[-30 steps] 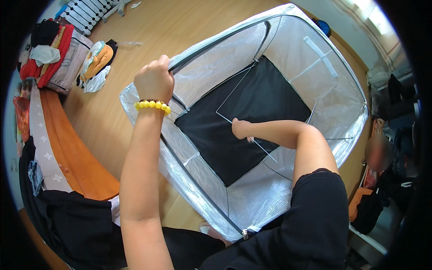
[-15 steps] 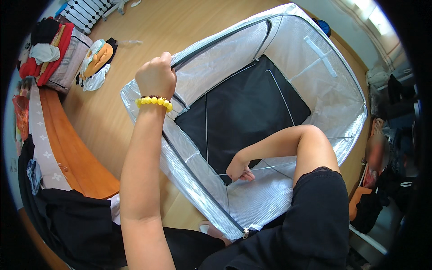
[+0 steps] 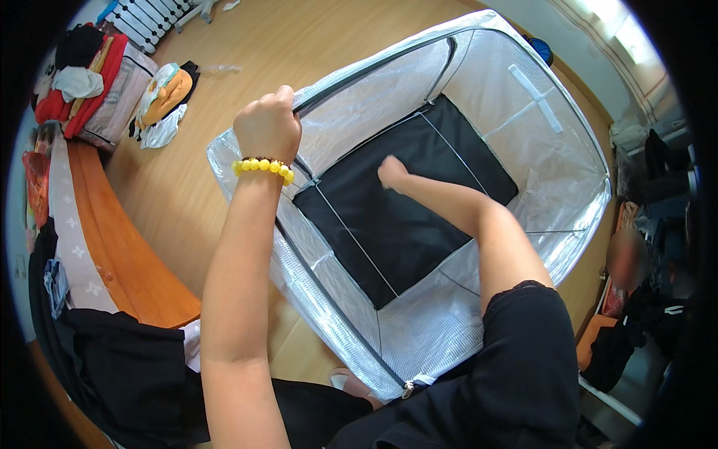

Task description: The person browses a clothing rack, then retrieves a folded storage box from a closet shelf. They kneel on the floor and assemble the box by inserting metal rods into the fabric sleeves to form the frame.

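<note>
A large silver, see-through fabric box (image 3: 329, 299) with zipped dark edges stands open in front of me. My left hand (image 3: 268, 123), a yellow bead bracelet at its wrist, is wrapped round the box's upper left rim. My right arm reaches down inside, and my right hand (image 3: 392, 173) hovers over the black bottom panel (image 3: 419, 224). That hand is small and smeared, its fingers partly hidden. One thin metal rod (image 3: 355, 243) crosses the left part of the panel, and another thin rod (image 3: 456, 153) crosses the right part. Near my lap sits a zip pull (image 3: 408, 388).
Folded clothes (image 3: 82, 86) are piled on a pale bag at the far left, with more clothes (image 3: 168, 97) on the wooden floor beside it. An orange wooden edge (image 3: 134, 254) curves along my left. Dark cloth items (image 3: 617, 344) crowd the right side.
My right hand has moved from the box's near corner to above the panel's far middle. Both rods now lie at a different slant on the panel. My left hand still grips the rim.
</note>
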`<state>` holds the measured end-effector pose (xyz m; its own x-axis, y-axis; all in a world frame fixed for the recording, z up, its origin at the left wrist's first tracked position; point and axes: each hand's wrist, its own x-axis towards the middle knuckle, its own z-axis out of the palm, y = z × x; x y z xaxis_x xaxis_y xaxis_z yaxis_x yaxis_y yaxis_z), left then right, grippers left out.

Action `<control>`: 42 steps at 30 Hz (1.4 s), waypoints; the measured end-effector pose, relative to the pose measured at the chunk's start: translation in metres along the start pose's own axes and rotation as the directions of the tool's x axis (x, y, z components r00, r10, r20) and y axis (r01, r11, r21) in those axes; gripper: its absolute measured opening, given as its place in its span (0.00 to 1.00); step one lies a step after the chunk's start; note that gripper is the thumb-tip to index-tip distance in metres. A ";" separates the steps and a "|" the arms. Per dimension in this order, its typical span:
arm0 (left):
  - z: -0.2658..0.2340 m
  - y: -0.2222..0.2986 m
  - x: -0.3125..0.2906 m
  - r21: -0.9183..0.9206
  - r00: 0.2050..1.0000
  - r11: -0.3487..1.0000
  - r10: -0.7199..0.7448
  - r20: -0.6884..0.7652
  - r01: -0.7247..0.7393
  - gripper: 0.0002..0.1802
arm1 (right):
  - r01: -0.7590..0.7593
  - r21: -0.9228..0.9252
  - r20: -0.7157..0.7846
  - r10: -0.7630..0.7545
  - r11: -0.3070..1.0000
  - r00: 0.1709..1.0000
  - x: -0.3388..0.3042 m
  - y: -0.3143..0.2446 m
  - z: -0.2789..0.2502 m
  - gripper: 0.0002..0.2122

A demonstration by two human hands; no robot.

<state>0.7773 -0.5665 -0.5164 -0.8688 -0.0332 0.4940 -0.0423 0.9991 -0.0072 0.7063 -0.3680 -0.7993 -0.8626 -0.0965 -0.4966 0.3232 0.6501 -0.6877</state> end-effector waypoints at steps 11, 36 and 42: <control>-0.002 -0.003 -0.005 -0.006 1.000 1.000 0.022 -0.004 -0.022 0.03 | -0.024 0.486 -0.282 0.183 0.874 0.942 0.070 -0.065 0.032 0.21; -0.060 -0.039 0.040 -0.165 0.867 0.965 -0.099 0.489 0.204 0.11 | 0.139 -0.376 0.069 -0.122 0.916 0.990 0.049 -0.004 -0.049 0.39; -0.035 -0.059 0.034 -0.577 0.825 0.659 -0.120 0.552 0.482 0.12 | 0.154 -0.296 0.056 -0.144 0.943 0.988 0.064 0.001 -0.051 0.40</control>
<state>0.7674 -0.6261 -0.4682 -0.9841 -0.1625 -0.0715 -0.1621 0.6583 0.7351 0.6316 -0.3351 -0.8047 -0.8773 -0.2311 -0.4207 0.0561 0.8211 -0.5680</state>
